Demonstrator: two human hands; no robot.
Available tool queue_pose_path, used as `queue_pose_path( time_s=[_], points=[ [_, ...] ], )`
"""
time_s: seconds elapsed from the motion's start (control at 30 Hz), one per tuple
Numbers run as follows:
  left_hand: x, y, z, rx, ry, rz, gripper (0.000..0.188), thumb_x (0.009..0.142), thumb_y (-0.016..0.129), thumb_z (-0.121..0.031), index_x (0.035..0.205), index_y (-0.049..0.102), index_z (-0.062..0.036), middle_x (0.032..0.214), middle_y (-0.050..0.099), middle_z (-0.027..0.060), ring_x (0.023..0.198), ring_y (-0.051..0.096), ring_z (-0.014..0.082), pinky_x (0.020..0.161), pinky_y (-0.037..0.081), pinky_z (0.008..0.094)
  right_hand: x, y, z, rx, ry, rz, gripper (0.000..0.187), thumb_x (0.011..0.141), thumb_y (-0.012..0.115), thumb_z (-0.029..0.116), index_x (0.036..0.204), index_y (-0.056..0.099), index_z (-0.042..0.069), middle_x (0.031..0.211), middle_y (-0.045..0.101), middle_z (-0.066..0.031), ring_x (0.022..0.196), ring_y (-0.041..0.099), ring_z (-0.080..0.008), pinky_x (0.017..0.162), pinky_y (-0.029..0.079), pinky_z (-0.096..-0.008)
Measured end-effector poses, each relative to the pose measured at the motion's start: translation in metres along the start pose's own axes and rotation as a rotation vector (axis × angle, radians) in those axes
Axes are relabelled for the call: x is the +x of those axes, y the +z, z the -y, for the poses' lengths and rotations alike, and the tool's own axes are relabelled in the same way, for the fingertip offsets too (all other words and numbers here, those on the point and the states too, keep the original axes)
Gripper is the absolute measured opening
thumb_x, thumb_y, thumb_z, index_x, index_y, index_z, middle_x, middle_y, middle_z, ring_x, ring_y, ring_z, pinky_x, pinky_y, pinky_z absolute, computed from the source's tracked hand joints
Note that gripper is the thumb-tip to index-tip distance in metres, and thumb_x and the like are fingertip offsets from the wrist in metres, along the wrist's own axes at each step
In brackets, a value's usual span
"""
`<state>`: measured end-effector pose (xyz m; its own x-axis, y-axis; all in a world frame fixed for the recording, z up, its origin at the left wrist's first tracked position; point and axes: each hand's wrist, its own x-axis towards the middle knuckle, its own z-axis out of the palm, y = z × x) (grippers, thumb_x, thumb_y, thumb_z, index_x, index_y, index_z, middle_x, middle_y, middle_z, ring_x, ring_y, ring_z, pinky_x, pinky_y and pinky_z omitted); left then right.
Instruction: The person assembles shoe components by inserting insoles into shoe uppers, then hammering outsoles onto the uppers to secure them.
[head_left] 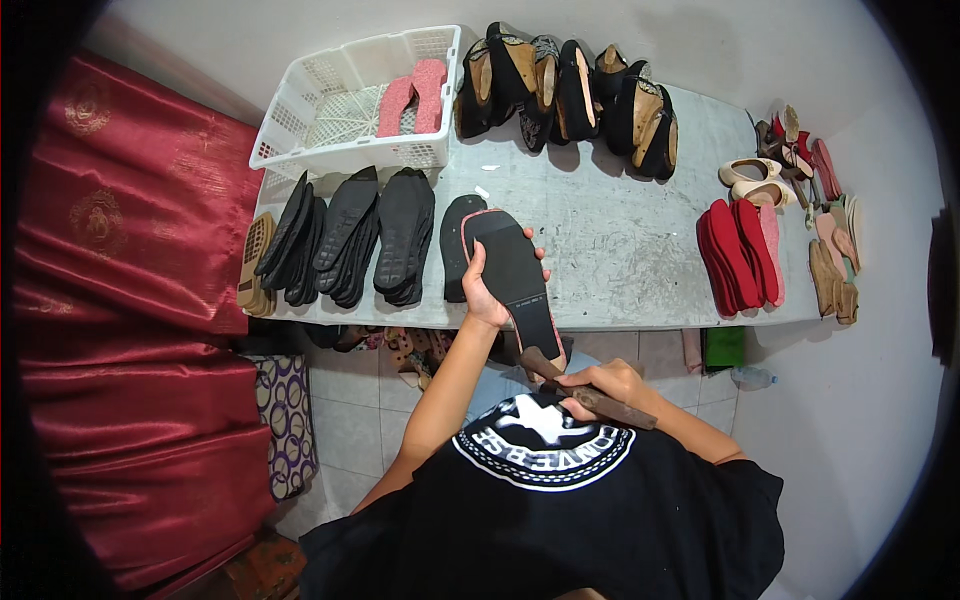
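Observation:
In my left hand is a shoe with its flat black sole facing up and a pink speckled rim around the edge. My thumb lies across the sole, and the fingertips wrap its far side. Close to my chest, my right hand is closed around a hammer with a worn brown handle. The hammer's head is by the shoe's near end; whether they touch I cannot tell. Just left of the held shoe, a loose black sole lies on the grey table, partly covered.
Stacks of black soles line the table's left, beside tan soles. A white basket behind them holds pink speckled pieces. Several black shoes stand at the back. Red soles lie right. A red curtain hangs left.

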<state>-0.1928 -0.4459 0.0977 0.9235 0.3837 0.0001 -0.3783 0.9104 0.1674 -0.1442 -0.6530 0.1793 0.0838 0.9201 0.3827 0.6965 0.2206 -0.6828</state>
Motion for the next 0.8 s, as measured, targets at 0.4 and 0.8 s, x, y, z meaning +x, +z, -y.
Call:
queue_pose_path(
  time_s=[0.4,0.8],
  points=[
    [0.003,0.007,-0.001,0.071,0.046,-0.065,0.071,0.083,0.032,-0.064,0.118,0.042,-0.0029,0.107,0.05,0.0103,0.089,0.054,0.0263,0.071,0.051,0.044,0.025,0.006,-0.013,-0.061,0.098,-0.02,0.031,0.068,0.072,0.018,0.092,0.057,0.007,0.055,0.058,-0.0073,0.044,0.058,-0.0193,0.042,0.047,-0.0275],
    [0.006,0.01,0.0,0.012,0.07,0.002,0.091,0.071,0.02,-0.079,0.121,0.04,-0.0054,0.108,0.05,0.0127,0.088,0.053,0.0283,0.067,0.051,0.0461,0.048,0.014,-0.019,0.01,0.158,-0.189,0.026,0.073,0.07,0.019,0.092,0.058,0.006,0.057,0.058,-0.0077,0.046,0.058,-0.0191,0.043,0.047,-0.0266]
  ],
)
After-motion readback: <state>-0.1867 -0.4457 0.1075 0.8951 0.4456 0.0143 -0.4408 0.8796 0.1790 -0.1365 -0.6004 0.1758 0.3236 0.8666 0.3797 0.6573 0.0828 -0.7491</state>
